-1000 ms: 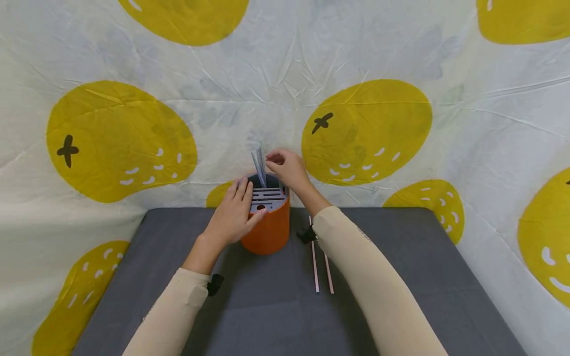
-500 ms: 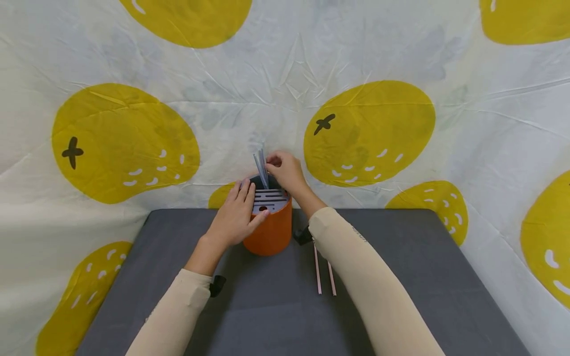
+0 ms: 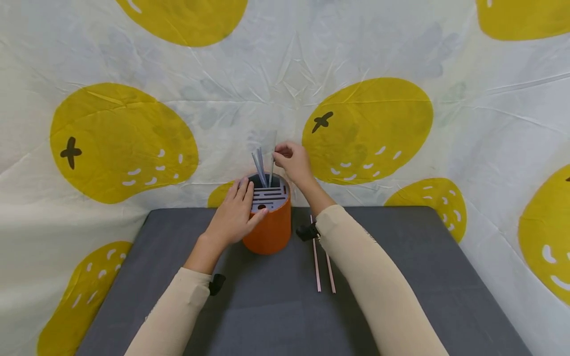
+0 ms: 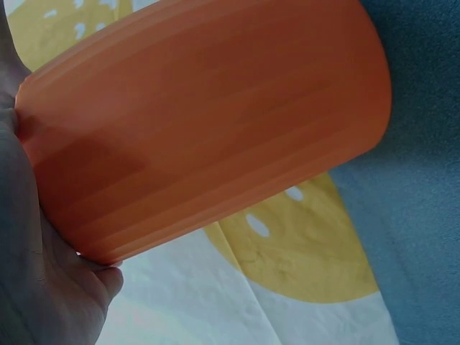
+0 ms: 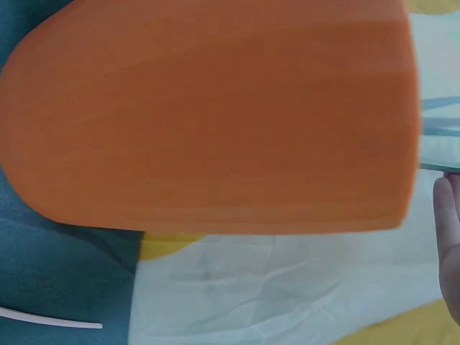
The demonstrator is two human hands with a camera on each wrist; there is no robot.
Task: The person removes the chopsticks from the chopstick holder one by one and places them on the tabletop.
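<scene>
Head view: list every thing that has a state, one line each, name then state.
Holder: upright on the mat, gripped at the rim.
Grey straws: standing in the holder, leaning.
Clear straw: pinched, lower end in the holder.
Pink straws: lying flat on the mat, side by side.
Left hand: holds the holder's rim.
Right hand: pinches the clear straw.
Mat: flat on the cloth.

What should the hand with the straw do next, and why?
Probably lower it. The right hand pinches a grey straw whose lower end sits at the open part of the orange holder, beside other straws. The left hand grips the holder, steadying it.
</scene>
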